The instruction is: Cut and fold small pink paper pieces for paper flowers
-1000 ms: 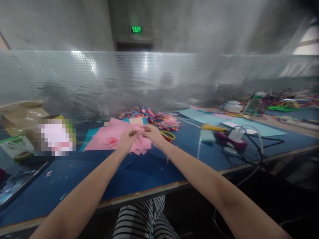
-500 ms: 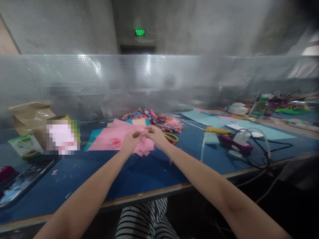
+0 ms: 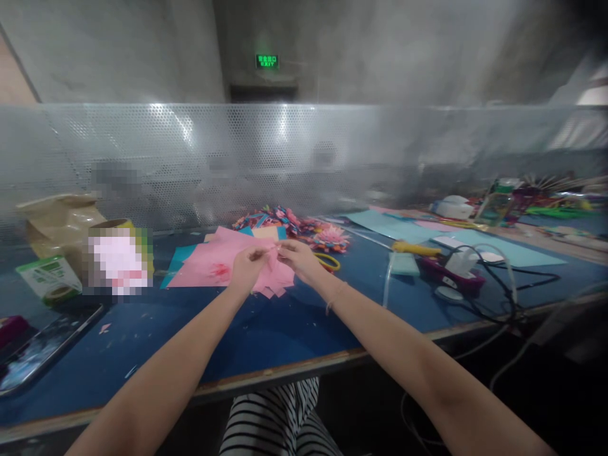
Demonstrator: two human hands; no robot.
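Note:
My left hand (image 3: 249,266) and my right hand (image 3: 298,259) meet over the pink paper, fingertips pinched close together. Between them is a small piece of pink paper (image 3: 272,251), partly hidden by the fingers; its exact shape is too small to make out. Below and around lie pink paper sheets (image 3: 204,259) with a red patch on them, stacked over teal paper (image 3: 177,258). Square pink pieces (image 3: 276,282) stick out at the near side of the stack. Yellow-handled scissors (image 3: 329,261) rest just right of my right hand.
Behind the stack lie paper flowers (image 3: 329,237). To the right are a yellow glue gun (image 3: 416,249), a purple power strip (image 3: 456,277) with cables and light blue sheets (image 3: 517,250). A phone (image 3: 52,345), a green-and-white box (image 3: 50,280) and a tape roll (image 3: 111,225) stand left. A perforated metal screen (image 3: 247,158) runs behind.
The view has shifted slightly, then steadied. My hands stay over the pink sheets, and their fingertips have drawn slightly apart around the small pink piece.

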